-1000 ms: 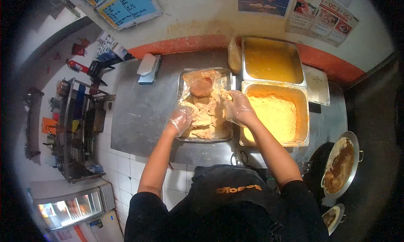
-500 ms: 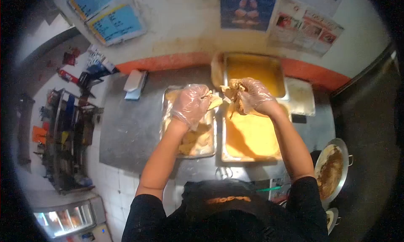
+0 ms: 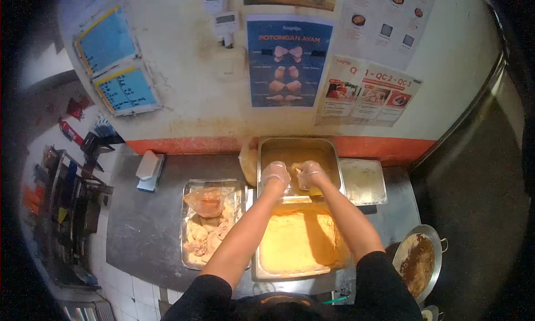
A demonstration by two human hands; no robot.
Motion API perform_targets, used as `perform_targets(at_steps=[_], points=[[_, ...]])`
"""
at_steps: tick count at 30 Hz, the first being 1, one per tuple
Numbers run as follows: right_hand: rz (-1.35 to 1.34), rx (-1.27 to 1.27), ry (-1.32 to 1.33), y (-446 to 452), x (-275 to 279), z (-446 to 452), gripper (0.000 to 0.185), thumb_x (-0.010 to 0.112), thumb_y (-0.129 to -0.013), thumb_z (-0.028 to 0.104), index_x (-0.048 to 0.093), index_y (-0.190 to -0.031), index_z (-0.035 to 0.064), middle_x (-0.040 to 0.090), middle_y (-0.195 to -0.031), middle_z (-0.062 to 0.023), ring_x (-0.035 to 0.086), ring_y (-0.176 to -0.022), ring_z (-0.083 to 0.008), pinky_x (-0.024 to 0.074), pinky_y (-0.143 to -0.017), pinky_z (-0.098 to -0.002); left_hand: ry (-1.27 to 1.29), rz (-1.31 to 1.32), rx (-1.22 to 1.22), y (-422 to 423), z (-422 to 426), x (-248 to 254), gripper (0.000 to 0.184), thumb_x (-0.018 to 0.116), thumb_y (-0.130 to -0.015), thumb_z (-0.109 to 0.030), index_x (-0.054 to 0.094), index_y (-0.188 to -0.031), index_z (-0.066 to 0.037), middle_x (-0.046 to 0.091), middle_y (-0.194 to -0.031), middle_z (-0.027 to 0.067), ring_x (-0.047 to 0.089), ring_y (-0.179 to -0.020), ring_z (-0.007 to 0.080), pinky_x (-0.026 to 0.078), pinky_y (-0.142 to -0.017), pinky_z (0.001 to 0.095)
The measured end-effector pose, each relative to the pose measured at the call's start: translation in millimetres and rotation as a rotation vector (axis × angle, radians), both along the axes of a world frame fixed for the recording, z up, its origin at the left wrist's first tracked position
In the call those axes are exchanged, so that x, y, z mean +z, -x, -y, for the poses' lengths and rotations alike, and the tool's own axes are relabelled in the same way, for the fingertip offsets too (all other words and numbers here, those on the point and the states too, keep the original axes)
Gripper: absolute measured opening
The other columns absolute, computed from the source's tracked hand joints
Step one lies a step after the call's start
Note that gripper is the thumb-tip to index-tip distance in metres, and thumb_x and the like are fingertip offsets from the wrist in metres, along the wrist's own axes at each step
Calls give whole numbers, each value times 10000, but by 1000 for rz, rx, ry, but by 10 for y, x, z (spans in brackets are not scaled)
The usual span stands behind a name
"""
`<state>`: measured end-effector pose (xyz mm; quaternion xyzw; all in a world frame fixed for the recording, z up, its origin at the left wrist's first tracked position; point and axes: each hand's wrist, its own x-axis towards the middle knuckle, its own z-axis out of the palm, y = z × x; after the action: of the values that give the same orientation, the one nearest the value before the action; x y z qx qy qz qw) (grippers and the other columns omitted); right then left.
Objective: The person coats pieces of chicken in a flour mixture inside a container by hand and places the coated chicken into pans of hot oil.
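Both hands wear clear plastic gloves and reach over a deep metal pan (image 3: 340,181) holding a yellow-brown liquid. My right hand (image 3: 311,175) is closed on a pale, coated chicken piece (image 3: 297,168), which shows at its inner side. Close beside it, my left hand (image 3: 276,173) is curled, its fingertips turned away, so what it grips is hidden. Below my forearms lies a wide pan of yellow-orange flour-like coating (image 3: 287,245). On the left, a metal tray (image 3: 185,232) carries several pale chicken pieces (image 3: 209,234) and a clear plastic bag with reddish contents (image 3: 206,203).
A lidded rectangular container (image 3: 363,181) stands right of the deep pan. At the lower right is a round pan (image 3: 418,265) with brown contents. A white box (image 3: 148,166) sits at the counter's (image 3: 150,226) back left. The postered wall (image 3: 195,114) rises behind.
Both hands have moved forward, from above the tray and the coating pan to the deep pan of liquid. The view has tilted up, showing more wall; the bag on the tray is now uncovered.
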<state>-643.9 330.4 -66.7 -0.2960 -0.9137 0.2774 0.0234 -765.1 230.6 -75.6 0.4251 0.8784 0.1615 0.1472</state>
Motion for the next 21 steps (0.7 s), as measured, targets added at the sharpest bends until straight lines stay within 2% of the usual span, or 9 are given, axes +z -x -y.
perform_targets(at_steps=[3, 5, 6, 9, 12, 14, 17, 18, 21], points=[[105, 16, -155, 33, -652, -219, 164, 649, -758, 208, 683, -888, 114, 650, -861, -189, 619, -719, -284, 487, -678, -391, 124, 63, -36, -96, 63, 0, 261, 571, -861, -247, 686, -1008, -63, 641, -1101, 180, 623, -1025, 325, 521, -845, 402], [7, -224, 225, 64, -840, -299, 198, 665, -748, 210, 678, -911, 98, 653, -892, -190, 602, -723, -316, 484, -684, -391, 112, 63, -27, -109, 41, -37, 251, 574, -843, -211, 688, -997, -49, 647, -1076, 186, 633, -1004, 325, 522, -838, 400], [7, -225, 233, 69, -888, -307, 198, 665, -748, 210, 678, -911, 98, 653, -892, -190, 602, -723, -316, 484, -684, -391, 90, 59, -19, -110, 34, -67, 242, 578, -825, -176, 691, -986, -35, 654, -1052, 192, 644, -982, 324, 524, -832, 398], [56, -81, -74, 51, -949, -294, 188, 684, -751, 187, 673, -908, 84, 663, -874, -172, 594, -698, -247, 483, -667, -358, 125, 80, -14, -72, -32, -129, 254, 571, -832, -185, 687, -993, -26, 653, -1058, 192, 640, -987, 327, 520, -844, 395], [-115, -76, -83, -42, -517, -164, 157, 678, -763, 163, 665, -892, 75, 664, -835, -148, 606, -710, -221, 487, -665, -340, 103, -59, -133, 32, -135, -375, 245, 573, -831, -201, 691, -965, -32, 658, -1032, 196, 636, -982, 334, 518, -839, 392], [-89, -72, 141, -113, 158, -42, 160, 635, -729, 137, 664, -880, 91, 663, -884, -171, 627, -791, -329, 500, -710, -411, 0, -53, -119, -3, -39, -48, 265, 581, -816, -243, 692, -923, -28, 659, -981, 198, 635, -943, 345, 517, -814, 399], [-140, -172, 345, -88, 448, -102, 133, 663, -714, 151, 634, -829, 90, 653, -847, -170, 631, -794, -335, 497, -695, -403, -140, -79, -100, -108, 133, 584, 277, 587, -803, -269, 688, -882, -23, 660, -941, 199, 635, -898, 352, 514, -791, 412], [-141, -172, 341, -111, 564, -72, 133, 663, -714, 151, 634, -829, 90, 653, -847, -170, 631, -794, -335, 497, -695, -403, -180, -112, -93, -132, 172, 741, 262, 584, -805, -252, 683, -882, -22, 660, -952, 198, 637, -894, 347, 512, -793, 418], [-320, -9, -99, -130, 781, -20, 146, 673, -717, 168, 638, -837, 91, 648, -813, -157, 619, -754, -329, 491, -673, -387, -292, -157, -40, -158, 222, 789, 287, 602, -786, -289, 682, -839, -18, 658, -891, 197, 633, -871, 351, 506, -785, 426]])
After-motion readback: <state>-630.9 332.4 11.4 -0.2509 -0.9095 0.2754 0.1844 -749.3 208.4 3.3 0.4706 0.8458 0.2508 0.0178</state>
